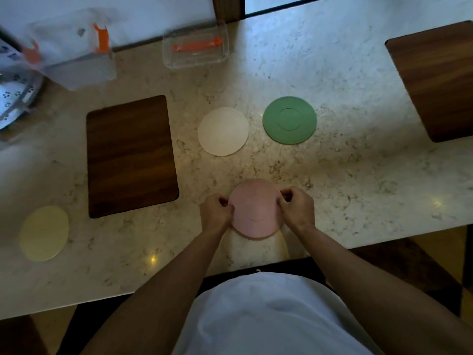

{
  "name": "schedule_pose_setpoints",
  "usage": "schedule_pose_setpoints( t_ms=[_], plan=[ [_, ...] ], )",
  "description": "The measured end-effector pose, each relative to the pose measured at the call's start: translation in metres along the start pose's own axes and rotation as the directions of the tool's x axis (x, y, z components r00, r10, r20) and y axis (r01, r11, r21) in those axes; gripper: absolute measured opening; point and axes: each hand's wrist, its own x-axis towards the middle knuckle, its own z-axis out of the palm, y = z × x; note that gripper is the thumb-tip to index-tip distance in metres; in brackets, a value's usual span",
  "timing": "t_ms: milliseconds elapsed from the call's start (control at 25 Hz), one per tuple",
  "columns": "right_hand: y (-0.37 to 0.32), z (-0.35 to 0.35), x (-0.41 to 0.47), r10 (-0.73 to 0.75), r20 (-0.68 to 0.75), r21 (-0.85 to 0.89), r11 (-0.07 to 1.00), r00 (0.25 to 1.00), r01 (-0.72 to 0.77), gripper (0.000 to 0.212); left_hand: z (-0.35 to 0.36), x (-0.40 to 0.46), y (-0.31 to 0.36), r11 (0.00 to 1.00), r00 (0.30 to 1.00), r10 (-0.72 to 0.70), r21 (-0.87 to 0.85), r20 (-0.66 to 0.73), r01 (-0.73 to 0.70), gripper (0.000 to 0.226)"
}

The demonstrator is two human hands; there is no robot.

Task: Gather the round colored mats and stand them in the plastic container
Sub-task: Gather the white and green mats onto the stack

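Note:
I hold a pink round mat (253,208) near the table's front edge, with a thin brownish rim of something showing under it. My left hand (216,213) pinches its left edge and my right hand (297,210) pinches its right edge. A white round mat (223,131) lies flat in the middle of the table, and a green round mat (289,120) lies just to its right. A pale yellow round mat (44,233) lies at the front left. The clear plastic container (195,46) with an orange clip stands at the back, beyond the white mat.
A dark wooden placemat (130,155) lies left of centre and another (435,80) at the right edge. A blurred lidded box with orange clips (74,52) and a metal colander (15,96) stand at the back left. The marble table (358,175) ends just before my body.

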Motion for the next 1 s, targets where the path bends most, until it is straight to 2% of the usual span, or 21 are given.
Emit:
schedule_pose_setpoints(
  t_ms=[280,720,920,1000],
  plan=[
    [-0.004,-0.002,-0.001,-0.015,-0.035,-0.089,0.996,0.999,0.012,0.019,-0.001,0.003,-0.004,0.996,0.996,0.078,0.049,-0.042,-0.076,0.013],
    [-0.011,0.001,-0.017,0.144,-0.119,-0.118,0.980,0.982,-0.158,0.016,0.004,0.004,-0.008,0.991,0.997,0.072,0.115,0.021,-0.074,0.011],
    [-0.016,0.002,-0.012,0.267,-0.074,-0.020,0.963,0.961,-0.269,0.015,0.001,0.010,-0.002,0.995,0.997,-0.027,0.100,0.070,0.020,0.015],
    [-0.018,0.001,-0.011,0.307,-0.047,0.017,0.952,0.951,-0.307,0.009,-0.002,0.011,0.003,0.995,0.995,-0.063,0.079,0.075,0.057,0.015]
  ],
)
